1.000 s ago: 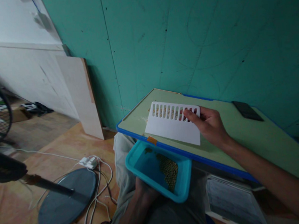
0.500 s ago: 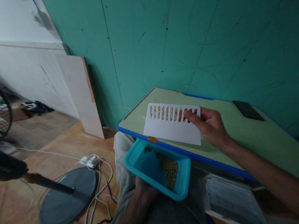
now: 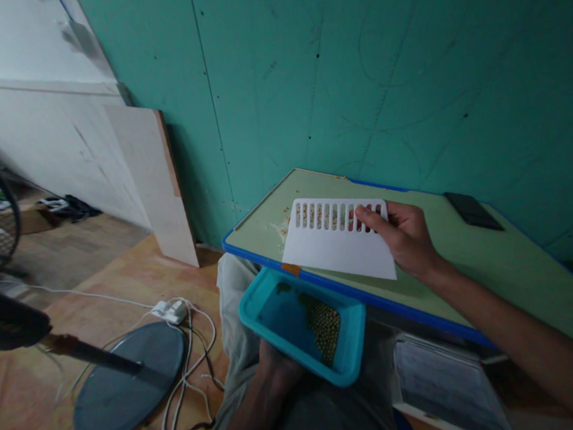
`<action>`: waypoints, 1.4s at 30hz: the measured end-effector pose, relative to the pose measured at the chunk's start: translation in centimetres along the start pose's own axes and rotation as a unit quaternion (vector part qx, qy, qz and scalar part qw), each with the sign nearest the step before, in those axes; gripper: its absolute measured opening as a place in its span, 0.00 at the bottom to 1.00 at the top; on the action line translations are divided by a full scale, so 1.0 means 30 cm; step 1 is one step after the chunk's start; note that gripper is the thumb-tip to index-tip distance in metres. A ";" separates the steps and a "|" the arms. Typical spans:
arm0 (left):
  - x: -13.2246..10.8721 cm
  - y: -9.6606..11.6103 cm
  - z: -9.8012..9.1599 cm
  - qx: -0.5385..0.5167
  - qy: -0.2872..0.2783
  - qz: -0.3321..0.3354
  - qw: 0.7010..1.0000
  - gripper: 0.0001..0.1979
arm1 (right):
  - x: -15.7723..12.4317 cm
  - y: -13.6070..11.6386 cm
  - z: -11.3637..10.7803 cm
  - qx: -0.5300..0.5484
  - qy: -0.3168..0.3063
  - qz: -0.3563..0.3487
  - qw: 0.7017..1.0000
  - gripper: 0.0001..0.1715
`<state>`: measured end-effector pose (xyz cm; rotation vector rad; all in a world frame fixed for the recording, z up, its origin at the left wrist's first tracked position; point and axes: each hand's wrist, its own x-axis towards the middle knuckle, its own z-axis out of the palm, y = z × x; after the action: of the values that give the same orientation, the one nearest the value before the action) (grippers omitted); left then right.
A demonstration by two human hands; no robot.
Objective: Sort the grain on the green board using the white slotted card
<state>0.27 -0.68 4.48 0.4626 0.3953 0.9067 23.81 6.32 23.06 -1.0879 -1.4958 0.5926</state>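
Note:
My right hand (image 3: pixel 406 234) grips the right end of a flat white slotted scraper (image 3: pixel 337 256), thumb on top and fingers behind its slots. The scraper is just over the green tabletop (image 3: pixel 460 253), and small pale crumbs (image 3: pixel 286 225) show at its left edge and through the slots. Below the table's front edge, my left hand (image 3: pixel 280 369) holds a turquoise plastic basin (image 3: pixel 276 323) from beneath; its fingers are mostly hidden. Small round greenish beans or seeds (image 3: pixel 323 325) lie in the basin's right part, with a small dark clump at its far left.
A black phone (image 3: pixel 473 211) lies at the table's far right. To the left are a fan's round base (image 3: pixel 130 382), tangled white cables (image 3: pixel 192 364) and a power strip (image 3: pixel 169 311). A pale board (image 3: pixel 156 179) leans on the green wall (image 3: pixel 264 76).
My right hand has moved the scraper slightly to the right, uncovering more crumbs on the tabletop at its left. The basin and my left hand have stayed in place.

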 end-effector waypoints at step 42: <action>-0.001 -0.038 -0.112 -0.182 -0.130 -0.001 0.975 0.14 | 0.067 0.059 -0.334 -0.007 0.148 0.094 0.985 0.23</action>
<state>-0.73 -0.60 1.06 0.2387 -0.0130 0.8807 34.01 6.84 24.90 -1.2786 -1.1505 0.5248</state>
